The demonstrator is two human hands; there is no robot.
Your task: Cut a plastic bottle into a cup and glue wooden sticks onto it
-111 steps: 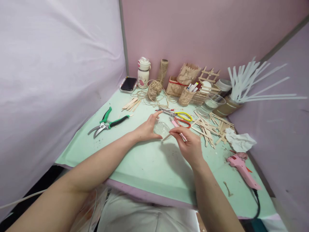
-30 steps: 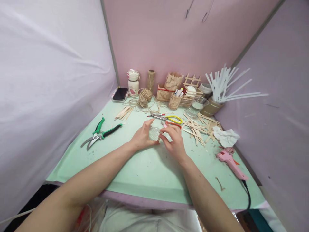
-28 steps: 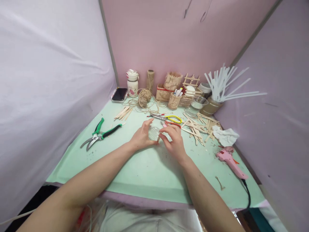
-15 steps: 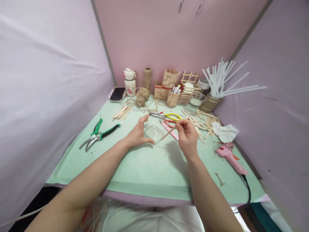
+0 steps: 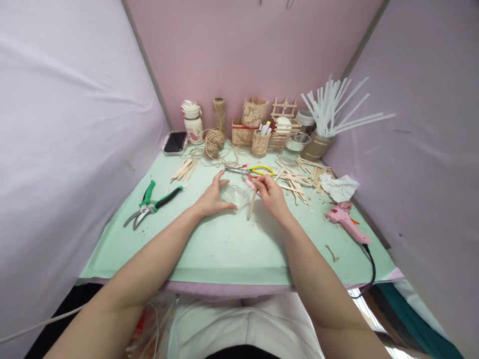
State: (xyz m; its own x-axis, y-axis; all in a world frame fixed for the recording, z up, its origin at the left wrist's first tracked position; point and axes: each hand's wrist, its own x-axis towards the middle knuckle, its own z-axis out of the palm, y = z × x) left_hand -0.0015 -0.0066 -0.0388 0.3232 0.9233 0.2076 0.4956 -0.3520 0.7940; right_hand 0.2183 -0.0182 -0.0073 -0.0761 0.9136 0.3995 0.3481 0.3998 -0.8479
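While the right grip (image 5: 272, 195) pinches a stick (image 5: 252, 205), left grip (image 5: 210, 199) spreads around clear container (image 5: 238, 196).

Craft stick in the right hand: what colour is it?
The craft stick is light tan; head view shows it best.

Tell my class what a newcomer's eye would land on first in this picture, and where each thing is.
Probably the spray of white strips fanning out of a brown container at the back right. Next, front and centre, the right hand pinches a wooden craft stick beside a clear plastic container, which the left hand curves around. Bold colour marks the sides: green-and-black-handled pruning shears at left, a pink glue gun at right.
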